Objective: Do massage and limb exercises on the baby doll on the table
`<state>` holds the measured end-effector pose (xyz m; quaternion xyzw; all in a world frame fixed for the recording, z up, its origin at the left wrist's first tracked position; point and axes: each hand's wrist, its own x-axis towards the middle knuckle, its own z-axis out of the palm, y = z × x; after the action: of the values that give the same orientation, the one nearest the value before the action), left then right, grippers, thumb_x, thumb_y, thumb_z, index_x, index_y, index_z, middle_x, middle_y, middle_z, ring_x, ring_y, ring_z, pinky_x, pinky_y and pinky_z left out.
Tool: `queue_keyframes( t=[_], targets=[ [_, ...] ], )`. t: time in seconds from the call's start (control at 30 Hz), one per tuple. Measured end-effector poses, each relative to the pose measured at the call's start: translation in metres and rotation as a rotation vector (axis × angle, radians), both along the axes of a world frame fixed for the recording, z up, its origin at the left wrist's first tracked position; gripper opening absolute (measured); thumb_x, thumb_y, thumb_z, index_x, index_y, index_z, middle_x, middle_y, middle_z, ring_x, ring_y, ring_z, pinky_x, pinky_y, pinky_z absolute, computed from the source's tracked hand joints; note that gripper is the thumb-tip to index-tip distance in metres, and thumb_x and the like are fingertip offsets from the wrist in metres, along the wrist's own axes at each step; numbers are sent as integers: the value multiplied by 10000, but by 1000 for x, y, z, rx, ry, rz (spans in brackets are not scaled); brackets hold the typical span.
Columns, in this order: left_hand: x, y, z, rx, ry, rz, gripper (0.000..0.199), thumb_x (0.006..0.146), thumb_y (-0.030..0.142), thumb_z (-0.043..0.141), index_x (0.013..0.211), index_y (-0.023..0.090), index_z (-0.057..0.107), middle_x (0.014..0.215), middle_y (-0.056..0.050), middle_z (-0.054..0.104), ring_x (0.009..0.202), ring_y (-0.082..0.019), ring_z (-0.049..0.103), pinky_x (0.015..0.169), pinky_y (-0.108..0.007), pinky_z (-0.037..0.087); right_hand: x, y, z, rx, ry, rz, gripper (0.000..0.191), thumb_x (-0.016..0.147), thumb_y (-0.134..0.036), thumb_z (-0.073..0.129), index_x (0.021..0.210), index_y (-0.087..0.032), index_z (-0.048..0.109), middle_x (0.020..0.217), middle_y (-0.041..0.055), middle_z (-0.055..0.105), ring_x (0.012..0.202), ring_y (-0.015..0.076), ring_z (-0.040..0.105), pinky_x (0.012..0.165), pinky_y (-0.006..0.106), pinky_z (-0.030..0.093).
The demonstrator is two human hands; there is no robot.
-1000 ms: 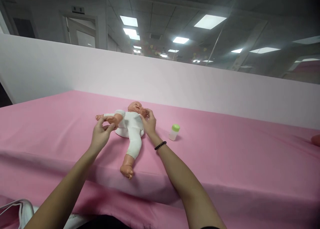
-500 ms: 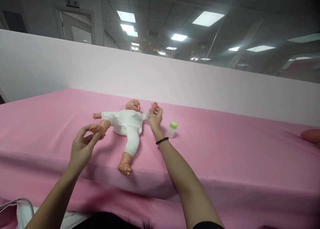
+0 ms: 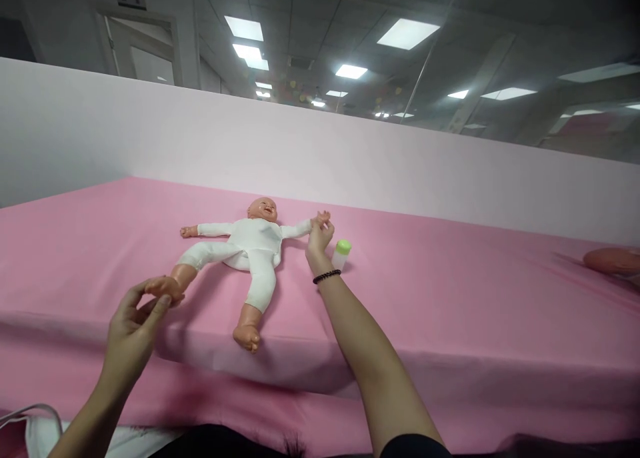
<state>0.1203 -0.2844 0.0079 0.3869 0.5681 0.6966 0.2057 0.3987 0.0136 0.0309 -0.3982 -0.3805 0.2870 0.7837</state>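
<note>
Our doll (image 3: pixel 256 235) lies on its back on the pink-covered worktop (image 3: pixel 440 291), head toward the white panel (image 3: pixel 380 171), both arms spread wide. Our left hand (image 3: pixel 133 325) pinches one of its feet between thumb and fingers, drawing that leg out sideways, while our right hand (image 3: pixel 319 241) grips the doll's outstretched arm at the wrist; our hands are well apart. The other leg points toward us near the front edge. Just beside our right wrist, which wears a black bracelet (image 3: pixel 327 276), stands a green-capped bottle (image 3: pixel 342 253). Farther right we see a skin-toned object (image 3: pixel 611 261), partly cut off.
</note>
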Motion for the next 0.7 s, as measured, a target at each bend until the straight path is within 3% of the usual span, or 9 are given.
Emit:
queue_keyframes(
  t=[0.1, 0.2, 0.3, 0.4, 0.53, 0.7],
  targets=[
    [0, 28, 37, 56, 99, -29, 471, 776, 521, 790, 1119, 227, 656, 1094, -58, 728, 908, -253, 754, 917, -434, 617, -22, -16, 14, 188, -184, 118, 456, 863, -337, 670, 1280, -175, 583, 1363, 153, 674, 1164, 214, 684, 1007, 384, 567],
    [10, 66, 61, 32, 276, -176, 394, 779, 448, 758, 1079, 214, 655, 1156, -77, 713, 870, -257, 756, 870, -455, 617, -37, -37, 16, 346, -530, 275, 362, 892, -291, 669, 1247, -224, 652, 1309, 87, 718, 1196, 219, 673, 1055, 396, 538],
    [27, 103, 66, 6, 458, -228, 281, 784, 356, 688, 1016, 202, 655, 1088, -94, 709, 892, -277, 744, 828, -457, 613, -42, -50, 11, 426, -937, 408, 328, 891, -185, 649, 1203, -260, 718, 1249, 45, 756, 1173, 241, 684, 1068, 425, 522],
    [40, 122, 60, 49, 564, -208, 226, 783, 317, 634, 976, 198, 640, 1039, -108, 700, 893, -278, 727, 809, -451, 611, -40, -55, 8, 438, -1164, 401, 307, 911, -148, 614, 1169, -251, 743, 1219, 53, 770, 1138, 261, 691, 1062, 457, 512],
    [39, 109, 57, 42, 514, -192, 278, 811, 355, 635, 1047, 208, 623, 1087, -97, 706, 855, -257, 734, 807, -439, 611, -37, -51, 11, 397, -1019, 363, 326, 909, -190, 639, 1219, -264, 709, 1244, 49, 760, 1163, 247, 688, 1057, 429, 521],
    [16, 50, 52, 43, 307, -188, 386, 813, 471, 751, 1077, 229, 606, 1029, -63, 728, 902, -261, 751, 875, -450, 612, -23, -27, 17, 244, -480, 190, 362, 880, -346, 688, 1215, -216, 649, 1250, 83, 737, 1119, 220, 695, 987, 381, 559]
  ],
)
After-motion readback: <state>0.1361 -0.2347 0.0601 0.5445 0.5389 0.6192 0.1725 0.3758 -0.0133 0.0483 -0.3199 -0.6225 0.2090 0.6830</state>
